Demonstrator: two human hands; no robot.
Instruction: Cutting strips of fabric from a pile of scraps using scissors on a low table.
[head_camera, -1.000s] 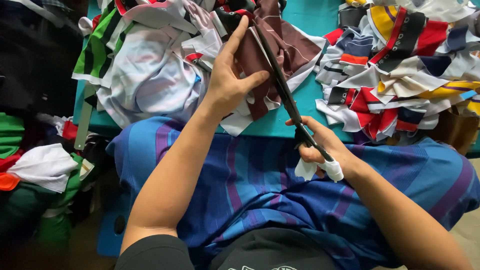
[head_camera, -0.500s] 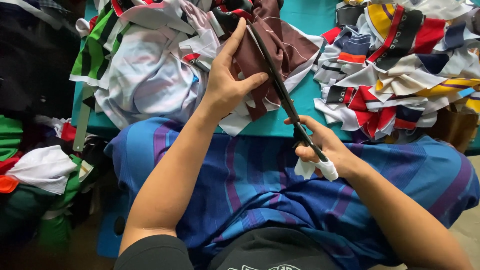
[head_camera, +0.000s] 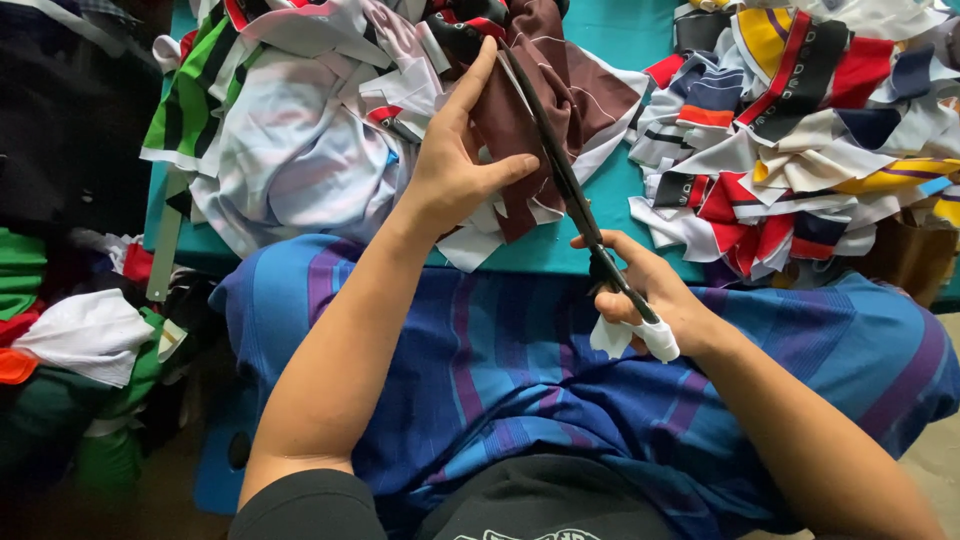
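Left hand (head_camera: 455, 175): spread flat on the maroon piece of fabric with pale stripes (head_camera: 560, 95), fingers stretched forward, thumb out toward the blades; pressing rather than clenching, likely to keep the cloth taut for the cut.
Right hand (head_camera: 650, 300): grip closed around the handles of the long black scissors (head_camera: 560, 170); white tape or cloth wrapped on the handle end, probably as padding.
Scissors: blades close together, running diagonally up along the right edge of the maroon fabric, tip near the left fingertips.
Maroon fabric: on the teal worktop (head_camera: 620, 30), just past the near edge, between two heaps.
Left heap: white, green and black striped garments (head_camera: 270, 140), touching the maroon piece.
Right heap: stack of cut collar-like strips in red, white, navy and yellow (head_camera: 800, 130), set apart from the blades.
Lap: blue and purple striped cloth (head_camera: 520, 380) under both forearms.
Open room: a bare teal strip between maroon piece and right stack; little elsewhere.
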